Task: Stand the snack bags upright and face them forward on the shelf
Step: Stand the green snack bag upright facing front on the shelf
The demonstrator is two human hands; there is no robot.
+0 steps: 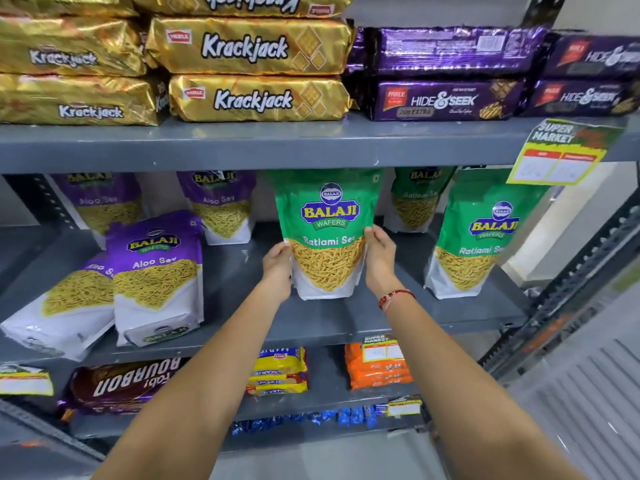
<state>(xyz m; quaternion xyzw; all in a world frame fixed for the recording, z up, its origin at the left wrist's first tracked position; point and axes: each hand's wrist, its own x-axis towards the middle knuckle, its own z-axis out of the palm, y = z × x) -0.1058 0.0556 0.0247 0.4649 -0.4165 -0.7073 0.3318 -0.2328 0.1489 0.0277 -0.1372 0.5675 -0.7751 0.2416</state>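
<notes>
Both bare forearms reach up from bottom of frame, converging toward centre. Left hand (278,271) just left of centre, palm turned inward, fingers curled, pressed on left edge of green upright Ratlami Sev snack bag (327,233). Right hand (380,252) just right of centre, fingers extended upward, cupping bag's right edge. Red thread bracelet (394,297) on right wrist.

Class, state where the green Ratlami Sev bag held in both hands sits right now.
Head view: the held Ratlami Sev bag stands centre on the middle shelf, between the purple Aloo Sev bag and another green bag.
</notes>
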